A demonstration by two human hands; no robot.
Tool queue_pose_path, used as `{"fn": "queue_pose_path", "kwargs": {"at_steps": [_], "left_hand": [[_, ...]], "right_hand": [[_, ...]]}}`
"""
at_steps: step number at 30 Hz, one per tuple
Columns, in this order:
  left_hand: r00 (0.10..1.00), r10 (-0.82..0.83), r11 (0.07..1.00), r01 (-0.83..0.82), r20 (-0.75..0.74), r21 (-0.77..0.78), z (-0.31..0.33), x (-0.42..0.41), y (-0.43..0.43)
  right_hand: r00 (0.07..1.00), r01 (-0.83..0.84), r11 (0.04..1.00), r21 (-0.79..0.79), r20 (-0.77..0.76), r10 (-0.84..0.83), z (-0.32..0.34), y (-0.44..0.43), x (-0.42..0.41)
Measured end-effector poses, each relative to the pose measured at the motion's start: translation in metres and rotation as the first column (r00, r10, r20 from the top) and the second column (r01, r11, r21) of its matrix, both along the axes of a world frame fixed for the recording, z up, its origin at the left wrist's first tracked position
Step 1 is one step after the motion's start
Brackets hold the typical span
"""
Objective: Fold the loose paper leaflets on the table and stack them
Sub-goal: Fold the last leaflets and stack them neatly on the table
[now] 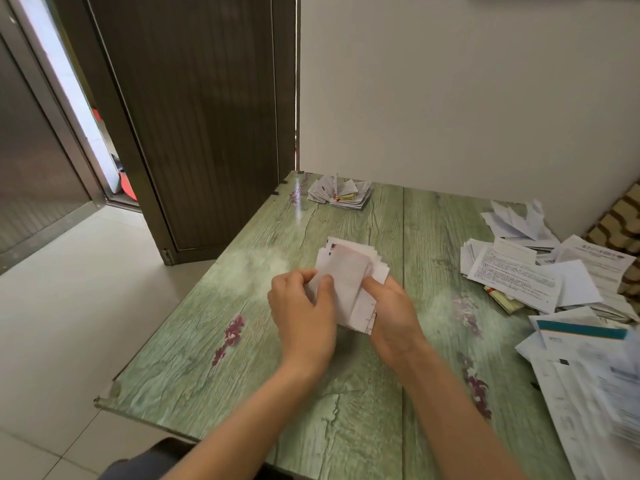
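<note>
No legible text. Print lines on loose leaflets point(512, 275) at right and held leaflets point(346, 278) at centre: too small, blurred to read.

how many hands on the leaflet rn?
2. Left hand pinches the leaflet at its left edge; right hand holds its right edge. No other hands visible.

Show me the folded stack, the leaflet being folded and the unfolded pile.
folded stack point(341, 195): head view, on top of the fanned bundle.
held leaflet point(346, 271): head view, on its white middle.
unfolded pile point(512, 277): head view, on the printed top sheet.
</note>
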State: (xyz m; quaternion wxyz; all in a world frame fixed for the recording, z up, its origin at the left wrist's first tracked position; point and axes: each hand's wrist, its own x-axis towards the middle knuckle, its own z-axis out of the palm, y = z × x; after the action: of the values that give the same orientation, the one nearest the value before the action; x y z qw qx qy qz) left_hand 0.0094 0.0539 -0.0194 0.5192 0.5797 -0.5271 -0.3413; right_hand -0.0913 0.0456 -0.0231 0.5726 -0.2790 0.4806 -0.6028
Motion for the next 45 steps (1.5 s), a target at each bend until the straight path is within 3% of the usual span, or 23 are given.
{"fn": "queue_pose_path", "kwargs": {"at_steps": [5, 8, 11, 14, 17, 23, 29, 33, 37, 39, 43, 45], "left_hand": [[1.000, -0.027, 0.999, 0.026, -0.009, -0.036, -0.002, -0.009, 0.011], [0.992, -0.047, 0.999, 0.045, -0.115, -0.022, 0.001, -0.005, 0.009], [0.977, -0.180, 0.984, 0.180, -0.115, -0.009, 0.006, 0.003, -0.003], [0.942, -0.315, 0.949, 0.311, -0.118, -0.052, 0.007, 0.011, -0.010], [0.910, -0.392, 0.920, 0.388, -0.131, -0.055, -0.004, 0.011, -0.011], [0.894, -0.412, 0.911, 0.404, -0.177, -0.081, -0.011, 0.000, -0.007], [0.954, -0.262, 0.965, 0.254, -0.147, -0.072, -0.015, 0.003, -0.014], [0.912, -0.131, 0.984, 0.167, -0.388, 0.060, -0.003, 0.006, -0.017], [0.700, 0.034, 0.941, 0.219, -0.714, 0.259, 0.008, 0.012, -0.021], [0.656, 0.066, 0.913, 0.264, -0.752, 0.310, 0.012, 0.018, -0.020], [0.859, -0.136, 0.906, 0.310, -0.494, 0.288, 0.020, 0.040, -0.022], [0.886, -0.174, 0.898, 0.322, -0.430, 0.299, 0.025, 0.054, -0.025]], "right_hand": [[0.999, 0.004, 1.000, 0.005, 0.049, -0.004, -0.003, 0.000, 0.005], [0.996, -0.020, 0.998, -0.067, -0.089, 0.014, 0.000, 0.003, 0.007], [0.959, -0.016, 0.977, -0.214, -0.281, -0.046, 0.002, 0.005, 0.001], [0.945, -0.076, 0.946, -0.314, -0.326, -0.033, 0.004, 0.008, 0.002], [0.949, -0.141, 0.955, -0.262, -0.312, 0.054, -0.002, 0.007, 0.006], [0.924, -0.218, 0.949, -0.225, -0.360, 0.127, -0.009, 0.005, 0.012], [0.854, -0.235, 0.950, -0.207, -0.511, 0.100, -0.016, 0.005, 0.018], [0.863, -0.224, 0.960, -0.169, -0.493, 0.114, -0.008, 0.003, 0.008], [0.882, -0.213, 0.961, -0.177, -0.457, 0.112, -0.002, 0.005, 0.005], [0.885, -0.210, 0.964, -0.166, -0.451, 0.115, 0.000, 0.007, 0.005], [0.893, -0.267, 0.963, -0.033, -0.385, 0.234, 0.011, 0.012, -0.008], [0.851, -0.313, 0.949, 0.046, -0.430, 0.302, 0.015, 0.012, -0.016]]}}
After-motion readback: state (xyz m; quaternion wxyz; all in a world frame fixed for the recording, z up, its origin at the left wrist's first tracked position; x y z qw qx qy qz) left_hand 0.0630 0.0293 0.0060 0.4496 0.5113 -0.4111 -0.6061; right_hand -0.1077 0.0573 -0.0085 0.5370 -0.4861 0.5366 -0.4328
